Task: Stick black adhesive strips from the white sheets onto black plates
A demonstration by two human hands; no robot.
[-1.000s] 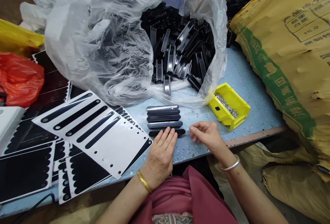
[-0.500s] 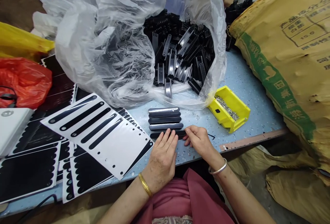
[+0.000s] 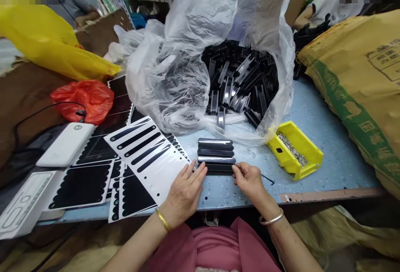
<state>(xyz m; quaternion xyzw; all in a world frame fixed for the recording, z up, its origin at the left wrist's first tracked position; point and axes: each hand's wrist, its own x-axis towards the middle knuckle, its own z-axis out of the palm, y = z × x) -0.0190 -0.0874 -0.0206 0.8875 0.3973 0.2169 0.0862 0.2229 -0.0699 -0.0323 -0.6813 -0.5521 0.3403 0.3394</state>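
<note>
Several dark, round-ended plastic strips [image 3: 215,152] lie side by side in a row on the blue speckled table. At the left end of the nearest black strip [image 3: 216,168], my left hand [image 3: 184,192] rests with fingers stretched out, its fingertips touching or almost touching the strip. The thumb and forefinger of my right hand [image 3: 251,180] pinch that strip's right end. Just left of my left hand is a white sheet [image 3: 156,172] bearing long black stickers. A thin black hex key [image 3: 268,179] lies right of my right hand.
Behind the row, a clear plastic bag [image 3: 175,84] gapes around many black parts [image 3: 231,92]. A yellow bin [image 3: 308,155] of small metal pieces stands right, near a large yellow sack [image 3: 353,84]. Black sticker sheets [image 3: 83,184], a white box [image 3: 65,144] and a red bag [image 3: 86,99] lie left.
My view has swung left and up. The nearest strip now lies close against the row, and my left hand has slid left toward its end. My right hand stays at the other end.
</note>
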